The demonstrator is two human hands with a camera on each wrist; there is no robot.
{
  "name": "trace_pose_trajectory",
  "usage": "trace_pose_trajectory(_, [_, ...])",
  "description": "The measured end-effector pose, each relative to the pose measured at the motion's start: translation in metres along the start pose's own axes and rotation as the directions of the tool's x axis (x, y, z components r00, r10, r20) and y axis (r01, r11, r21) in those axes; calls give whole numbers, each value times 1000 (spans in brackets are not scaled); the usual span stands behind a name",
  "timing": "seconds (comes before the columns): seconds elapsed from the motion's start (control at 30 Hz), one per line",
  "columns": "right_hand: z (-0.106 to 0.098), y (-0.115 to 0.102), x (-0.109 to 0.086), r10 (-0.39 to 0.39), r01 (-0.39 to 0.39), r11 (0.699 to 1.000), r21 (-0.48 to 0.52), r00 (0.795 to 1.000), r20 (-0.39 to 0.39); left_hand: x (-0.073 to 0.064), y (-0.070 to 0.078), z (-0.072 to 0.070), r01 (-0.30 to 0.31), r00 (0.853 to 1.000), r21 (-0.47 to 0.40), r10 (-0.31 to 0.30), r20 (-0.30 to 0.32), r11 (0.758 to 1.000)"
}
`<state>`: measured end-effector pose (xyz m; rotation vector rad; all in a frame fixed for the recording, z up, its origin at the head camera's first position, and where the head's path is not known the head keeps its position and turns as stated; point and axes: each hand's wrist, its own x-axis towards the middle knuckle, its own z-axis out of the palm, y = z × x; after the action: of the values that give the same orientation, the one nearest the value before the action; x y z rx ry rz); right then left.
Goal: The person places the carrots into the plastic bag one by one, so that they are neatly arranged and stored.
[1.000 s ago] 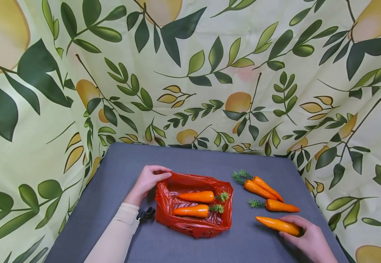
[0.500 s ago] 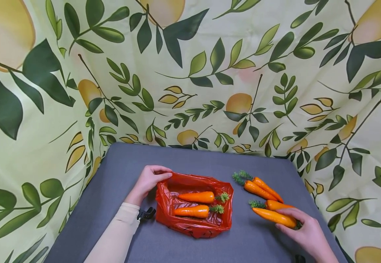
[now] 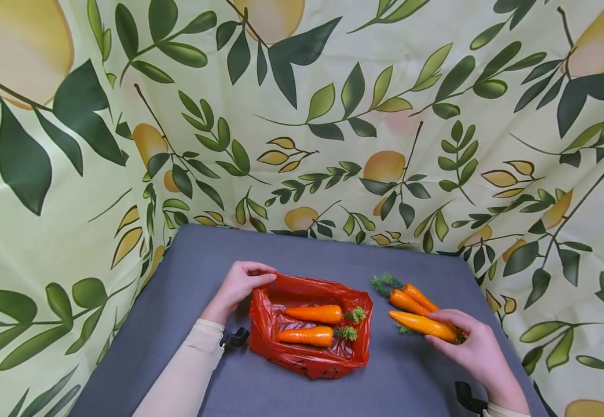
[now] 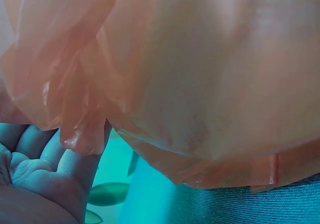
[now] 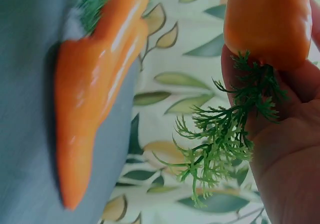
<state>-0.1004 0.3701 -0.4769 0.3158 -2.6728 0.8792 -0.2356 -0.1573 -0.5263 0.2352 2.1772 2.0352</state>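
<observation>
Cloth printed with fruit and leaves is hanging around a grey counter. One red bag is sitting open near the middle, two carrots resting inside; the left hand is pinching its far left rim between thumb and fingers. Farther right, the right hand is pinching one held carrot above the counter. Beyond it, two loose carrots are lying, and a green sprig is peeking out, suggesting a third. Carrying this single carrot over seems the step in hand; the next move is probably calling for clearing the bag's right rim.
</observation>
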Motion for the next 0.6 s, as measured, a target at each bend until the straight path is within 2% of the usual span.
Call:
trace_pose_trajectory(0.17, [8,-15,20,-57,57,997,50,998,3,1,0,0,-4,1000,0,4,-1,1000])
trace_pose_trajectory(0.6, [35,-46,64,-133,125,983,136,990,50,2,-3,1,-6,1000,-4,6,-2,1000])
